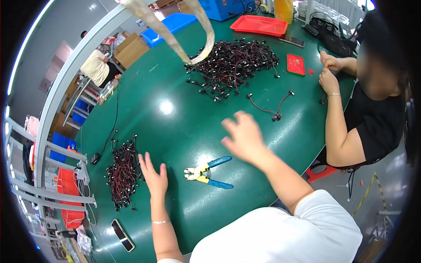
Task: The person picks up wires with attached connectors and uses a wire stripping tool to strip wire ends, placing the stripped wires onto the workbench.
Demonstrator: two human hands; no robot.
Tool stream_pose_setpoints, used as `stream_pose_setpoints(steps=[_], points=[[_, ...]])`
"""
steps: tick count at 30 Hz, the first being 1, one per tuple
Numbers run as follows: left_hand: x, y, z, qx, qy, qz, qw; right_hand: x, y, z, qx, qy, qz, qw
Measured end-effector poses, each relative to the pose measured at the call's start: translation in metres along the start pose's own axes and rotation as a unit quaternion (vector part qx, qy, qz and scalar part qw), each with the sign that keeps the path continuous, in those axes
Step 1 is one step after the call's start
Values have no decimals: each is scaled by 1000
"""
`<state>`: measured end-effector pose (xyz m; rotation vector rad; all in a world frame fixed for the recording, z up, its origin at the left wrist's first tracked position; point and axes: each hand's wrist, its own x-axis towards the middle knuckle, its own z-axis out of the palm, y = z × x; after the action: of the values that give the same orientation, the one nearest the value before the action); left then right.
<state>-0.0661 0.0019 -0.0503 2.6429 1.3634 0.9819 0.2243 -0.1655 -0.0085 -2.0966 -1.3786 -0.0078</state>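
My left hand (154, 177) is open, its fingers spread, just right of a bundle of dark red and black cables (123, 175) on the green table (175, 114). My right hand (245, 136) is raised over the table's middle, open and slightly blurred, with nothing in it. Between and below the hands lie crimping pliers (208, 172) with blue handles spread and a yellow head pointing left. Up and to the right of my right hand, a single cable (263, 109) with black connectors lies apart. Beyond it is a large heap of similar cables (237, 63).
A co-worker (377, 96) sits at the right edge, hands together near a small red tray (295, 64). A larger red tray (258, 25) and a phone (291, 41) are at the back. Another phone (123, 235) lies front left. A metal frame (52, 87) arches at left.
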Motion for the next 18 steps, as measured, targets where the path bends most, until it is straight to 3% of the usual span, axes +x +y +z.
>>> stream_pose_setpoints(steps=[2, 3, 6, 10, 14, 17, 18], points=[[-22, 12, -19, -71, -76, -43, 994, 6, 28, -26, -76, 63, 96, 990], [-33, 14, -25, -66, -65, -51, 994, 7, 49, -30, -99, 88, 129, 983], [-53, 21, -42, -136, -78, -115, 981, 6, 107, -42, -139, 43, 192, 971], [-58, 49, -56, -231, -59, -173, 956, -10, 149, -17, -100, 61, 125, 985], [-57, 83, -53, -286, -44, -102, 952, -17, 126, -10, -46, 77, 94, 992], [-56, 100, -46, -370, -115, -74, 919, -22, 76, -4, 141, 66, 52, 986], [-57, 103, -40, -453, -159, -127, 868, -24, 58, -1, 180, 55, 29, 982]])
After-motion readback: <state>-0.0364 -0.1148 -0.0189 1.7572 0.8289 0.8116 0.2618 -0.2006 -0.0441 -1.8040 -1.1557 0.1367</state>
